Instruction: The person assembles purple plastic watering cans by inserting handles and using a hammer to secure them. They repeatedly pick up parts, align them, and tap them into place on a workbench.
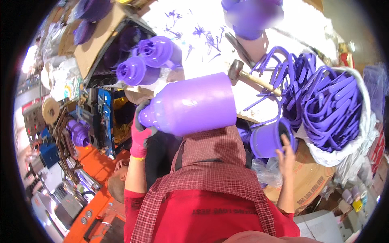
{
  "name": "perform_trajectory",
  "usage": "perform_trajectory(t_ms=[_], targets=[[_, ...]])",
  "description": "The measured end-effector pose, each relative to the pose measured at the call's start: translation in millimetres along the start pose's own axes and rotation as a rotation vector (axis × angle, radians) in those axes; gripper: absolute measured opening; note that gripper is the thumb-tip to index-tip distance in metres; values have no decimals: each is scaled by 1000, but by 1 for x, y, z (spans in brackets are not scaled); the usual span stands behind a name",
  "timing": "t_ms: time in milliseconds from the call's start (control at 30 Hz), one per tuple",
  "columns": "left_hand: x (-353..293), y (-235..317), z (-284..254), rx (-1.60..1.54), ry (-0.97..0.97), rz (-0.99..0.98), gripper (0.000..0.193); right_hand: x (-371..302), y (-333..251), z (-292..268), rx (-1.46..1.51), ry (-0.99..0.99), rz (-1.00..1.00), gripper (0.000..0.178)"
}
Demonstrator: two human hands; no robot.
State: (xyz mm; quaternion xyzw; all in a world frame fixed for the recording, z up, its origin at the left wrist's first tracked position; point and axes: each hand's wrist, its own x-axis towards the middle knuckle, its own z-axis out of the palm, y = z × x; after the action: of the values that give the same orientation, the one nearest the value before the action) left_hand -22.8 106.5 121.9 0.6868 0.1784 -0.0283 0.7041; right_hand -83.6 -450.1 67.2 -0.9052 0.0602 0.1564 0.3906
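Observation:
In a pink and grey glove, my left hand is closed around the narrow neck of a large purple plastic jug. The jug lies on its side across the front of me, its wide end toward the right. My bare right hand grips the rim of a smaller purple cup-shaped part, fingers at its open end. Just beyond the jug rests a mallet with a dark head and wooden handle.
Purple jug bodies stand at the far left of the white table. A white sack of purple strap handles is on the right, with more handles spilling beside it. Purple scraps litter the table. A person's head shows at lower left.

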Motion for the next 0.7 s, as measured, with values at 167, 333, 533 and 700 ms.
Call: perform_trajectory(t_ms=[167, 333, 533, 700], targets=[[-10, 20, -4, 18, -8, 115, 101, 77, -115, -52, 491, 441, -375, 24], [-11, 18, -1, -176, 17, 213, 105, 132, -156, -27, 921, 408, -568, 31], [-19, 17, 8, -93, 95, 140, 83, 141, -190, -31, 924, 348, -705, 32], [-16, 7, 8, -152, 56, 106, 60, 145, -204, -38, 923, 283, -781, 32]])
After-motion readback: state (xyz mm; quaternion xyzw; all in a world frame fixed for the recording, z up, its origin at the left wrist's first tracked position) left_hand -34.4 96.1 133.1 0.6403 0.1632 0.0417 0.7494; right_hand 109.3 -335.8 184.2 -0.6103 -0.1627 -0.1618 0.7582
